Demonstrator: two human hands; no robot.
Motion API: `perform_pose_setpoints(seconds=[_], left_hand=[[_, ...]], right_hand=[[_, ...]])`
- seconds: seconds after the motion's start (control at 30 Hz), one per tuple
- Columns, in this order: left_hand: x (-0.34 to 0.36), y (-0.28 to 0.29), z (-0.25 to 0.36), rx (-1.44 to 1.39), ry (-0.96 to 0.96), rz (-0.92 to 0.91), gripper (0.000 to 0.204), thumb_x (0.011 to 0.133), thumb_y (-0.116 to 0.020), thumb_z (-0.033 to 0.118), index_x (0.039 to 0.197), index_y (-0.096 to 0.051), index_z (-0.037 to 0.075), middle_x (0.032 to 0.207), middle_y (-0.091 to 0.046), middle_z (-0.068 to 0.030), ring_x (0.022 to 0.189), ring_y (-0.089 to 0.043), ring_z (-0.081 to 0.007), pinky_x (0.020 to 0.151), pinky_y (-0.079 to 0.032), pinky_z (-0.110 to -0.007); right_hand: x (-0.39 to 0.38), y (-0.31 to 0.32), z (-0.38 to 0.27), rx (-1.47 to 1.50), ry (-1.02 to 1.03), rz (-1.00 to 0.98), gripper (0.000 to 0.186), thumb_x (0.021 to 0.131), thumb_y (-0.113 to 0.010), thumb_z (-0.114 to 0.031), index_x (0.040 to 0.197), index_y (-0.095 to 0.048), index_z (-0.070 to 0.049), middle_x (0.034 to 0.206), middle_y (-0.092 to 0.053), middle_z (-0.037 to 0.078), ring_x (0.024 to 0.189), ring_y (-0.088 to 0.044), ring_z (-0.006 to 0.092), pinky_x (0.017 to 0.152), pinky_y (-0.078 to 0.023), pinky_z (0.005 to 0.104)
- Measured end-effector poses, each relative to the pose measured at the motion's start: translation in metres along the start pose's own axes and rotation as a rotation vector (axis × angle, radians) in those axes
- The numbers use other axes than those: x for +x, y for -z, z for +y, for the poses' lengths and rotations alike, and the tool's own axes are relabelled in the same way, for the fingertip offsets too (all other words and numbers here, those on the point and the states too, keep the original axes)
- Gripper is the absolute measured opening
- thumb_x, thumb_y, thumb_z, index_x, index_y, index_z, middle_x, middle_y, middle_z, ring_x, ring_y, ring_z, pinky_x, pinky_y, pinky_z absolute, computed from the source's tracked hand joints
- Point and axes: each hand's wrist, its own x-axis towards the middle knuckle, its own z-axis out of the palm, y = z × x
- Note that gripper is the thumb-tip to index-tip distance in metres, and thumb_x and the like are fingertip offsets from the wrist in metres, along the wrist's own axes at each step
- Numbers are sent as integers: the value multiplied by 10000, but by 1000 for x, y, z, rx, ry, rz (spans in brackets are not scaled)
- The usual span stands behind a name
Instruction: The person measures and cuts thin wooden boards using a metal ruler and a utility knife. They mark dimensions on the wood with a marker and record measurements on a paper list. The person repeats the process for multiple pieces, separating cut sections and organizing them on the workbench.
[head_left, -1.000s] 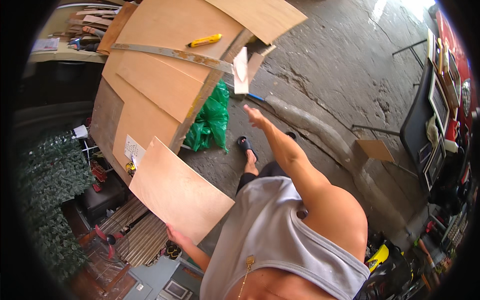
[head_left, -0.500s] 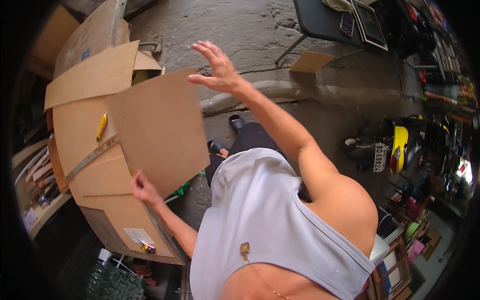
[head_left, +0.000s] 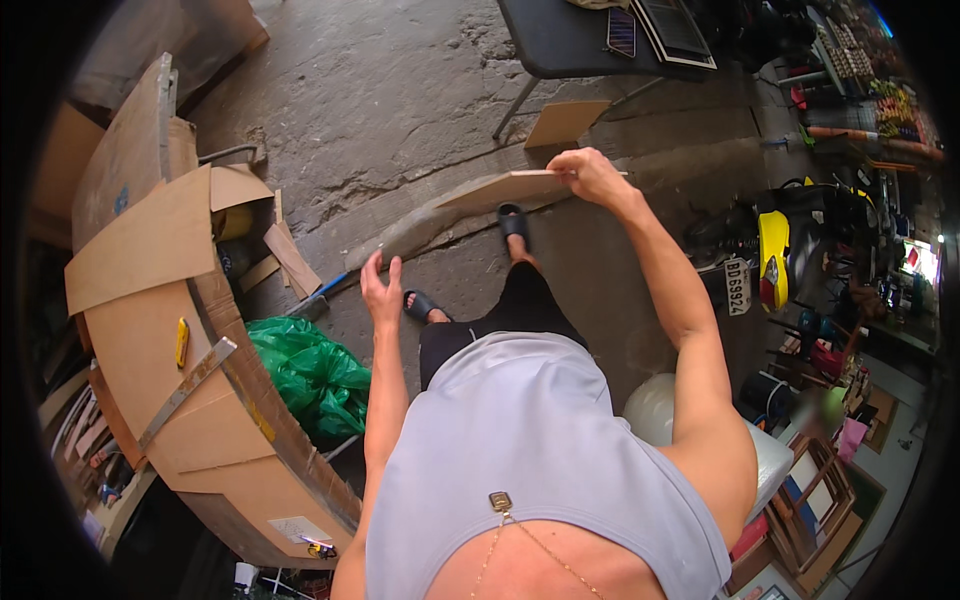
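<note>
My right hand [head_left: 590, 180] grips a thin, light wooden board [head_left: 505, 188] by its edge, out in front of me at upper centre; the board shows almost edge-on. My left hand [head_left: 382, 285] is raised to the lower left of it, fingers apart and holding nothing. At the left, the worktop of overlapping wooden sheets [head_left: 135, 345] carries a yellow utility knife [head_left: 181, 342], a steel straightedge [head_left: 187, 393], a paper label [head_left: 298, 530] and a small tape measure [head_left: 320, 550]. A green plastic bag [head_left: 305, 375] lies beside it, below and left of my left hand.
A dark folding table [head_left: 560, 50] with frames stands ahead, a board [head_left: 563, 122] by its legs. A yellow-and-black motorbike [head_left: 772, 262] and stacked clutter [head_left: 810, 480] are at the right. Offcuts [head_left: 290, 260] lie by the worktop on the cracked concrete floor [head_left: 380, 120].
I have turned away from the worktop. The board has passed from my left hand to my right and moved forward and right, now tilted edge-on. My left hand has let go.
</note>
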Motion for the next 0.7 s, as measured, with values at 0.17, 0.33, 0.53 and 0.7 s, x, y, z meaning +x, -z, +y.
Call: perform_pose_setpoints(seconds=[0.17, 0.33, 0.53, 0.7], left_hand=[[-76, -8, -71, 123, 440, -151, 448, 908, -655, 391, 1179, -630, 35, 1059, -682, -147, 978, -653, -245, 887, -493, -349], [-154, -65, -107, 214, 850, 87, 399, 935, -635, 368, 1125, -649, 17, 1031, -697, -126, 946, -646, -212, 871, -495, -338], [-202, -256, -61, -93, 958, -151, 350, 995, -548, 330, 1139, -646, 26, 1050, -691, -111, 974, -631, -196, 889, -480, -317], [-195, -357, -2, -396, 986, -265, 405, 1015, -503, 376, 1206, -608, 36, 1026, -664, -49, 894, -595, -116, 766, -443, -255]], right_hand=[[35, -43, 162, -207, -123, -45, 216, 803, -595, -67, 960, -731, -126, 947, -704, 95, 913, -661, 335, 810, -521, 451], [72, -67, 330, -192, -266, -148, 248, 770, -570, -33, 930, -732, -130, 928, -695, 125, 913, -647, 369, 804, -511, 469], [122, -115, 454, -177, -226, -195, 271, 795, -507, -13, 933, -732, -73, 905, -686, 178, 932, -649, 385, 828, -506, 476], [144, -158, 519, -251, -99, -166, 283, 790, -520, 1, 967, -732, -65, 875, -684, 186, 880, -653, 376, 788, -503, 472]])
